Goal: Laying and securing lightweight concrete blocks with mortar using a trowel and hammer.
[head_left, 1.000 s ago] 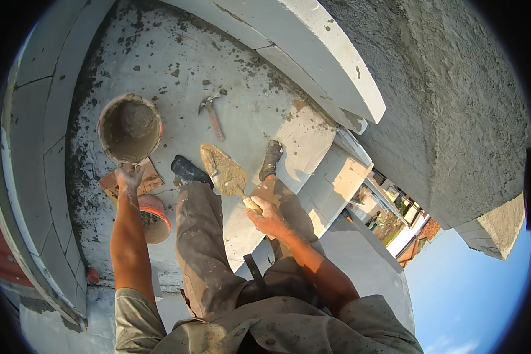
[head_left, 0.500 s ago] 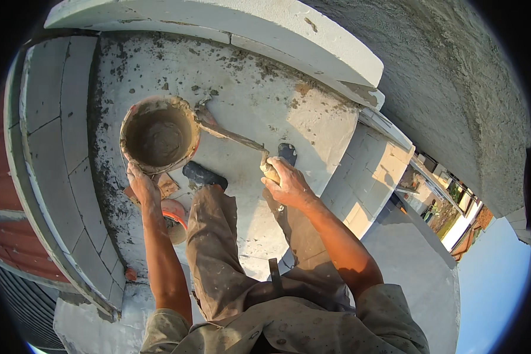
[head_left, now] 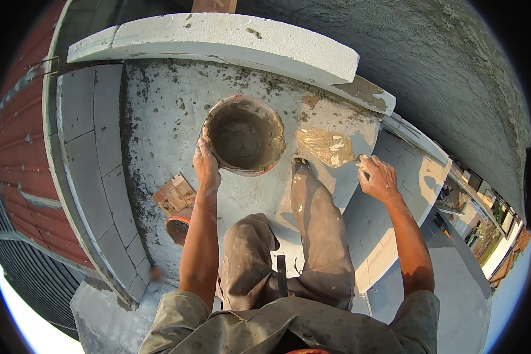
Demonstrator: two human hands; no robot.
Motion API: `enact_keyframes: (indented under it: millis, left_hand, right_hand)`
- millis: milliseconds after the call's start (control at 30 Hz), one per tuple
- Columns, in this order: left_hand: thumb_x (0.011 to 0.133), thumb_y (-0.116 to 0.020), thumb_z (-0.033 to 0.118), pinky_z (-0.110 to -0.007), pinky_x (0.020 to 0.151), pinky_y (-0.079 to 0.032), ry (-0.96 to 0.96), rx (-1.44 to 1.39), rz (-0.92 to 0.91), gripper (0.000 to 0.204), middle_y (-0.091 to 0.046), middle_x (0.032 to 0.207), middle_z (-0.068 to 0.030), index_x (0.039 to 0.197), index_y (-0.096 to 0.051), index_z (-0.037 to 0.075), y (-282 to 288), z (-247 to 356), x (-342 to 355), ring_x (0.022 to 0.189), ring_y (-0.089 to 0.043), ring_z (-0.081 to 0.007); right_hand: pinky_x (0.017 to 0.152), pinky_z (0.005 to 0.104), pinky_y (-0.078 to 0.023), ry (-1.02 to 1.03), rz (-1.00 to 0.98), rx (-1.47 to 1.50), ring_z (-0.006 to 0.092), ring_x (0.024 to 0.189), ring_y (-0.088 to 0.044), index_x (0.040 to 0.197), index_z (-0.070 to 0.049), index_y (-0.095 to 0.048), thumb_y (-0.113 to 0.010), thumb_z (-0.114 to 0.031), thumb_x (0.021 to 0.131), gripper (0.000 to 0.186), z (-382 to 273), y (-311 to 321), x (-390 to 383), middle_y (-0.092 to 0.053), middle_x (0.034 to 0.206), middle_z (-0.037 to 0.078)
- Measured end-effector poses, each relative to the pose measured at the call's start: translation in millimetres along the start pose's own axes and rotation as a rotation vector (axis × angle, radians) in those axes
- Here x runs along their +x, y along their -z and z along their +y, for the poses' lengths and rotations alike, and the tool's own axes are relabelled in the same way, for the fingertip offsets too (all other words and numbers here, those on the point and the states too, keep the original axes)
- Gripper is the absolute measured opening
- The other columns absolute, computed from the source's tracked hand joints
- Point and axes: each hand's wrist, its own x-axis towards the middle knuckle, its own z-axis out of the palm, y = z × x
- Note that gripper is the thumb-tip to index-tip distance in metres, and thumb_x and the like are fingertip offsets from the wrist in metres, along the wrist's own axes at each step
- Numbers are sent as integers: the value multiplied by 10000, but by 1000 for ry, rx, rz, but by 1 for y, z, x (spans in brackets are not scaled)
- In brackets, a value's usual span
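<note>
A round bucket (head_left: 211,131), its rim crusted with mortar, holds wet grey mortar (head_left: 240,140). My left hand (head_left: 206,165) is closed on the bucket's near left side, its fingers partly hidden by the wall. To the right of the bucket is a trowel (head_left: 324,147), its broad blade covered with wet, shiny mortar. My right hand (head_left: 377,177) grips the trowel's handle, which the fingers mostly cover. The blade points left toward the bucket, apart from its rim.
A pale block wall (head_left: 236,44) runs along the far side, and a low block wall (head_left: 88,171) along the left. Near my left forearm lie a brown board (head_left: 174,194) and a small orange-rimmed bucket (head_left: 178,227). Mortar crumbs dot the grey floor (head_left: 177,124).
The bucket sits farther right in view, my left hand still on it. My right hand has moved right, and the trowel, seen edge-on earlier, now shows a broad mortar-covered face. The whole view has shifted.
</note>
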Motion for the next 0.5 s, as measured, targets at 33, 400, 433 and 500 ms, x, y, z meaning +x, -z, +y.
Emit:
enact_keyframes:
  millis: [33,400,433,500]
  left_hand:
    - [1034,-376,336,-317,1010,-407,-107,12,-73,479,-504,1349,-105,1362,-452,-5,-9,-11,9,1175,-511,-178]
    - [1011,-419,429,-260,659,-385,-556,411,-83,493,-539,790,3,967,-640,-9,-72,-81,58,735,-443,-99]
    - [1013,-414,421,-269,636,-379,-547,410,-95,490,-518,748,5,917,-627,-10,-63,-84,65,699,-431,-101]
    - [1015,-412,418,-271,625,-372,-580,395,-114,492,-505,735,8,893,-620,-10,-65,-92,65,687,-422,-101]
  right_hand:
    - [857,473,-473,89,82,-21,368,1041,-617,1290,-155,-535,-583,-220,848,449,5,-6,8,-594,1196,233]
    - [649,428,-534,419,112,-77,354,755,-668,950,-53,-672,-544,-57,800,197,-53,-80,139,-670,803,179]
    - [649,428,-534,428,136,-80,354,755,-668,950,-53,-672,-544,-57,800,197,-53,-84,148,-670,803,179]
    - [670,424,-536,365,410,-199,358,748,-672,875,-29,-665,-562,-53,773,147,-55,-80,150,-682,813,169]
